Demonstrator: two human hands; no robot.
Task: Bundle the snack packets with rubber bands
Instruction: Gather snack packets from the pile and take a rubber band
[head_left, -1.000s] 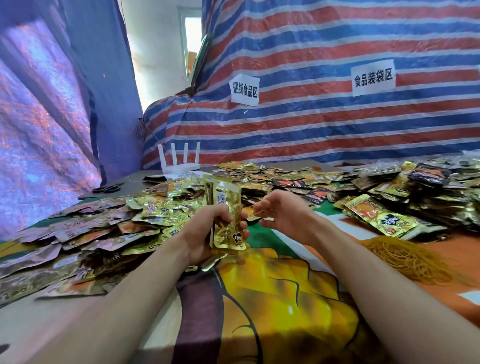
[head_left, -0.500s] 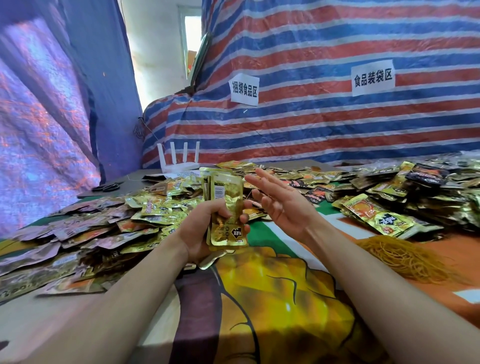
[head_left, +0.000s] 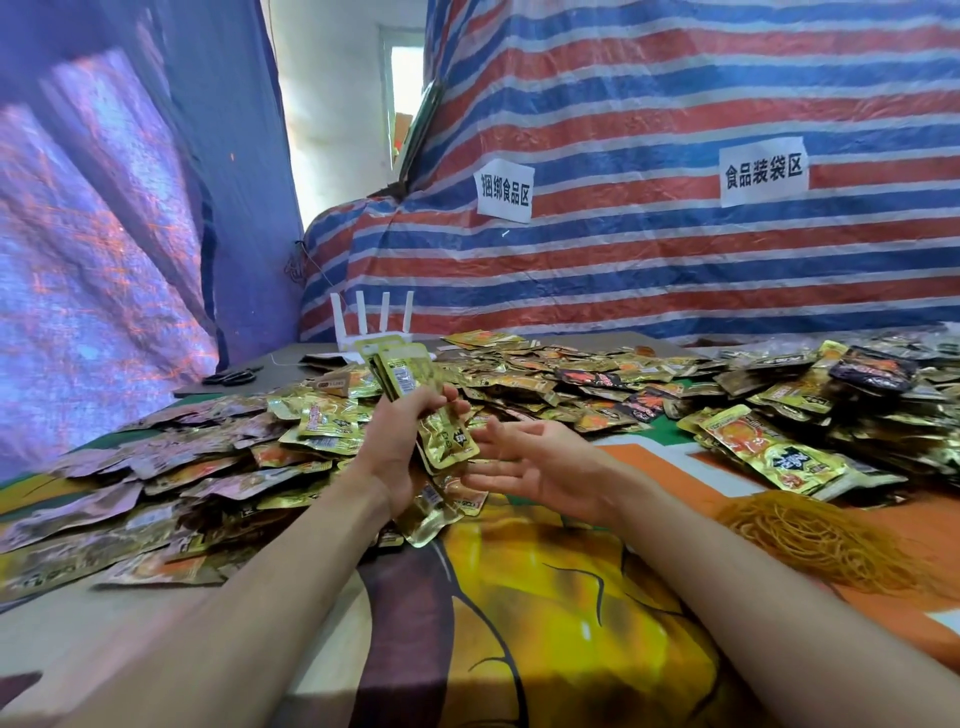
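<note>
The left hand (head_left: 402, 447) is closed around a stack of gold snack packets (head_left: 415, 400), with the fingers wrapped over its middle. The stack is tilted, its top leaning to the left and away from the person, and it is held above the table. The right hand (head_left: 540, 467) is just beside the lower end of the stack, palm turned up and fingers spread, holding nothing; its fingertips come close to the bottom packet, but I cannot tell if they touch it.

Under the left hand some loose gold packets (head_left: 441, 512) lie on the colourful cloth (head_left: 545, 623) that covers the table. To the left a wide heap of packets (head_left: 182, 483) is spread, many of them gold and some looking pinkish in the light. To the right there is another pile of packets (head_left: 810, 410), gold and dark ones mixed. Near the right forearm a heap of yellow rubber bands (head_left: 821, 540) lies on the cloth.

At the far side of the table stands a white router with four antennas (head_left: 371, 325), and dark scissors (head_left: 231, 375) lie to its left. Behind hangs a tarp with red, blue and white stripes (head_left: 675, 130), carrying two paper signs (head_left: 504, 189) with Chinese characters.
</note>
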